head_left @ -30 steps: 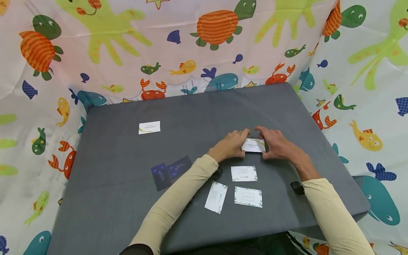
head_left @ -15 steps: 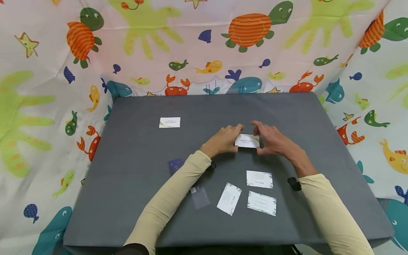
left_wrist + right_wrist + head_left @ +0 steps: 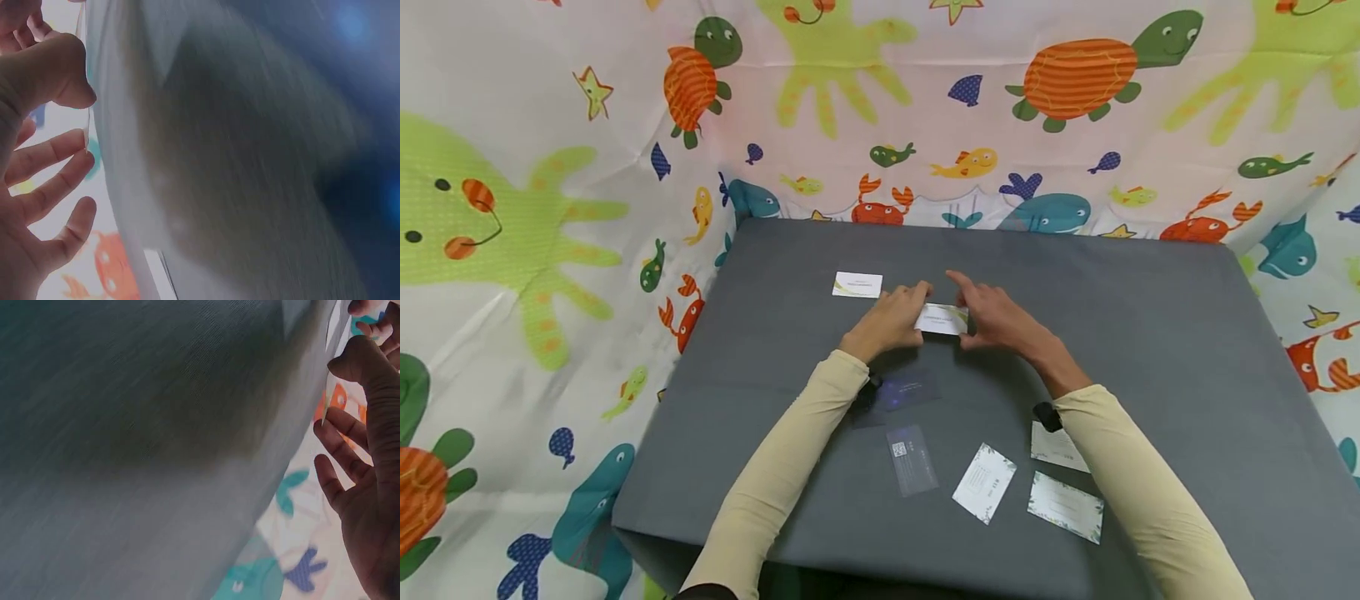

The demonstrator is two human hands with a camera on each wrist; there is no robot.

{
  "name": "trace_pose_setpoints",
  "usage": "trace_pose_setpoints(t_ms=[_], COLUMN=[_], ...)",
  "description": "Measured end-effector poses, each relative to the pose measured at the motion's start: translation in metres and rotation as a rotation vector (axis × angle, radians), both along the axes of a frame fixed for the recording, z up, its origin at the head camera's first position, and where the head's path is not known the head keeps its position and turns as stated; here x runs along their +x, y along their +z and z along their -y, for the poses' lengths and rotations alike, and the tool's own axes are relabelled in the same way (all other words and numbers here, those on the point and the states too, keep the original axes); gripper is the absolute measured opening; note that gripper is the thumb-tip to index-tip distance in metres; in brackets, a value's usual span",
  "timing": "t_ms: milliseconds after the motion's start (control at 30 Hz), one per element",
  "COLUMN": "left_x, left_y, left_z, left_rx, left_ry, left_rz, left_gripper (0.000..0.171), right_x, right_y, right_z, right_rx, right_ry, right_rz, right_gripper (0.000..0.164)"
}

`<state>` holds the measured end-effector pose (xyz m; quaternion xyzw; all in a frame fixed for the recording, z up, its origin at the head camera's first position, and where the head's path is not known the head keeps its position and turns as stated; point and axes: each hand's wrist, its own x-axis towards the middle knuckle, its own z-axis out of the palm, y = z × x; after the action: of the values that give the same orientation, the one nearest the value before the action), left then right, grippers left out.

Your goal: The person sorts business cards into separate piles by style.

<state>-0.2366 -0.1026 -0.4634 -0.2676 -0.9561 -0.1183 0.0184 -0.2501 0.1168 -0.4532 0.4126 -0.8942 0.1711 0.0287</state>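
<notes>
Between my two hands hangs a white business card [image 3: 942, 319] with a yellow-green corner, lifted off the table. My left hand [image 3: 891, 321] pinches its left end between thumb and fingertips; my right hand [image 3: 1000, 319] pinches the right end. Both wrist views show it nearly edge-on, with the left thumb [image 3: 72, 78] and the right thumb [image 3: 353, 361] against it. A similar white card [image 3: 857, 285] lies flat on the grey table just beyond my left hand. Dark blue cards [image 3: 910, 390] lie below my left wrist, partly in shadow.
A translucent card [image 3: 912, 461] lies near the table's front. To its right are leaf-patterned cards: one tilted [image 3: 985, 483], one lower right [image 3: 1065, 507], and one [image 3: 1058, 447] partly under my right sleeve. A printed cloth [image 3: 880, 100] hangs behind the grey table [image 3: 1187, 375].
Both hands have carried the business card left, much closer to the other white card. The head view has turned left, and the translucent card has come out from behind my left arm.
</notes>
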Motion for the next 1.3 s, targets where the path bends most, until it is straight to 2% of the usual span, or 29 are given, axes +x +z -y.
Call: trace_pose_setpoints(t_ms=[100,300,433,533,633,800,1000,1200,1300], left_x=[-0.006,-0.017,-0.030,-0.039,-0.047,-0.057,-0.057,-0.057,-0.059], left_y=[-0.001,0.000,-0.002,-0.003,-0.005,-0.012,-0.017,-0.022,-0.027], left_z=[0.022,0.071,0.095,0.108,0.117,0.126,0.127,0.131,0.135], left_rx=[-0.004,0.026,0.050,0.069,0.068,0.030,0.029,0.033,0.067], left_ry=[0.030,0.092,0.137,0.146,0.149,0.175,0.156,0.193,0.188], left_rz=[-0.013,0.030,0.038,0.022,0.021,0.057,0.075,0.088,0.084], left_gripper=[0.062,0.062,0.063,0.058,0.055,0.055,0.052,0.054,0.054], right_x=[-0.009,-0.028,-0.044,-0.055,-0.063,-0.071,-0.071,-0.074,-0.075], right_y=[-0.002,-0.006,-0.005,-0.005,-0.006,-0.014,-0.025,-0.029,-0.033], right_z=[0.024,0.074,0.099,0.115,0.127,0.140,0.139,0.140,0.143], right_rx=[0.014,0.036,0.027,0.024,0.038,0.044,0.063,0.060,0.071], right_ry=[0.000,0.023,0.023,0.000,-0.022,-0.004,-0.032,-0.002,0.007], right_rz=[0.009,0.001,0.017,0.047,0.065,0.102,0.112,0.086,0.079], right_gripper=[0.102,0.099,0.098,0.100,0.101,0.100,0.097,0.091,0.088])
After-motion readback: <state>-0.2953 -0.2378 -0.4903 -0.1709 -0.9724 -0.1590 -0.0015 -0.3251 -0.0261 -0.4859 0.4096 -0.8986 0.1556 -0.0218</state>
